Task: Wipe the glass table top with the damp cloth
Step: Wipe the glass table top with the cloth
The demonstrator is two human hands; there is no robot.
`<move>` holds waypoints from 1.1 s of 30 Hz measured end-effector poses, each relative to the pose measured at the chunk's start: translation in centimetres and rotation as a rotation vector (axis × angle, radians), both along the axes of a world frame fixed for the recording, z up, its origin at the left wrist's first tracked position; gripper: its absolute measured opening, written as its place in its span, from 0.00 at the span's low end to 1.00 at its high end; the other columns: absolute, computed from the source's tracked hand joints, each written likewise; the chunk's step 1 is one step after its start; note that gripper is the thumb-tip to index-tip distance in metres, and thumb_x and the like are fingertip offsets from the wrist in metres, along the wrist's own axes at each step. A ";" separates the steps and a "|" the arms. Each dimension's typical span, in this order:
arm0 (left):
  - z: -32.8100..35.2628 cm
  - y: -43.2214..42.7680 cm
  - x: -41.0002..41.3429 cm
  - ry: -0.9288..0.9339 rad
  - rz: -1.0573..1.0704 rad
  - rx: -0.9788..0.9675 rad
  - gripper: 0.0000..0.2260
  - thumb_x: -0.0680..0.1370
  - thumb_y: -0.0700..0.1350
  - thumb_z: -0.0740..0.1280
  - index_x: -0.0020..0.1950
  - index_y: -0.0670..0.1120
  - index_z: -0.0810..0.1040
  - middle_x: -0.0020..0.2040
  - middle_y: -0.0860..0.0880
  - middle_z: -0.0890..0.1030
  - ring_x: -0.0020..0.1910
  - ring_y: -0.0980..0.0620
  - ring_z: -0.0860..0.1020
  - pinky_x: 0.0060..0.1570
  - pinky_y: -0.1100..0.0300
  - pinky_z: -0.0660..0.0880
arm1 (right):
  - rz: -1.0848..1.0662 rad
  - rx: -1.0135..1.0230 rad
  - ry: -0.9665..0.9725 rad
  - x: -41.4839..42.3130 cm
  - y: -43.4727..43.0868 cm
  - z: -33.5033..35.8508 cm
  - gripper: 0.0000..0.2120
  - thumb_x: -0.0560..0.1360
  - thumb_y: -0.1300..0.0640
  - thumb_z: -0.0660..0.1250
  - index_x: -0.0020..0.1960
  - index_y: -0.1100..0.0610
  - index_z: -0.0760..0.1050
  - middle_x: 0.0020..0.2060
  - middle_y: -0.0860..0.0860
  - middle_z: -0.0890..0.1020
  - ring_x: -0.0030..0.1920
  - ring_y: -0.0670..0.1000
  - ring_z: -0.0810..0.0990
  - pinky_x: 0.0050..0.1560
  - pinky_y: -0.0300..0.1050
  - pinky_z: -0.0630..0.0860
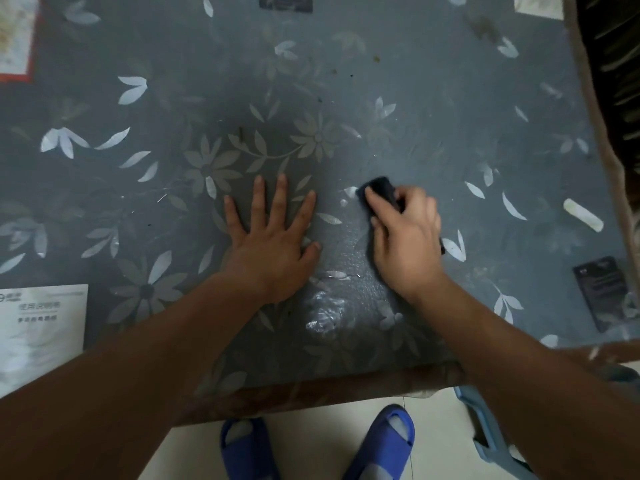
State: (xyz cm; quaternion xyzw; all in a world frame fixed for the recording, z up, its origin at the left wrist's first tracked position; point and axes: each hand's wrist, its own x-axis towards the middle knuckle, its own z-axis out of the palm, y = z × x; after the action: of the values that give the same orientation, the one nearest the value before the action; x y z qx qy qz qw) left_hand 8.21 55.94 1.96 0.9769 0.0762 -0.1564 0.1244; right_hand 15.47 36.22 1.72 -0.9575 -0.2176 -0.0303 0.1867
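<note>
The glass table top [433, 98] fills most of the view, with a grey-blue flower pattern under it. My right hand [405, 237] grips a small dark cloth [379, 188] and holds it down on the glass, right of the middle. Only the cloth's far end shows past my fingers. My left hand [273, 233] lies flat on the glass beside it, fingers straight and spread. A wet, shiny smear [325, 313] lies on the glass between my wrists, near the front edge.
A white printed leaflet [38, 334] lies at the front left, a dark card [602, 292] at the right edge, a red-edged paper [14, 36] at the far left. A blue plastic stool [485, 431] stands on the tiled floor beside my blue slippers [384, 441].
</note>
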 end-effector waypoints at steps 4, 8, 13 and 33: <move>0.1 0.0 0.1 0.029 0.002 -0.018 0.32 0.78 0.61 0.48 0.78 0.61 0.36 0.78 0.49 0.30 0.76 0.43 0.28 0.68 0.31 0.32 | 0.235 -0.098 -0.023 -2.1 -5.0 0.3 0.24 0.74 0.63 0.68 0.69 0.51 0.76 0.58 0.60 0.75 0.53 0.59 0.70 0.52 0.53 0.70; 0.4 0.1 0.3 0.038 0.009 -0.034 0.31 0.79 0.59 0.50 0.78 0.61 0.37 0.78 0.48 0.31 0.76 0.43 0.29 0.68 0.31 0.31 | -0.123 -0.033 0.004 1.6 -2.5 0.0 0.23 0.77 0.58 0.61 0.71 0.52 0.74 0.57 0.60 0.74 0.53 0.61 0.71 0.55 0.54 0.70; 0.5 0.4 0.5 0.078 -0.001 -0.050 0.31 0.79 0.57 0.50 0.78 0.61 0.36 0.78 0.49 0.30 0.75 0.43 0.27 0.68 0.32 0.30 | 0.084 -0.070 0.063 -5.9 -0.4 0.6 0.25 0.78 0.55 0.60 0.76 0.51 0.66 0.61 0.56 0.75 0.55 0.56 0.70 0.53 0.50 0.67; 0.9 0.6 0.6 0.108 0.015 -0.075 0.30 0.80 0.55 0.52 0.78 0.62 0.40 0.79 0.50 0.32 0.76 0.45 0.29 0.69 0.34 0.30 | 0.261 0.029 0.218 -18.1 -0.1 1.2 0.24 0.78 0.58 0.62 0.74 0.55 0.69 0.74 0.49 0.71 0.75 0.56 0.65 0.76 0.60 0.56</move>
State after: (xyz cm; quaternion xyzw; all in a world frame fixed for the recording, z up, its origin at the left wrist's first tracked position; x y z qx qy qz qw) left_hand 8.80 56.50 2.87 0.9611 0.0842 -0.2106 0.1577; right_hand -2.65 36.08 2.88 -0.9159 -0.3183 0.0949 0.2255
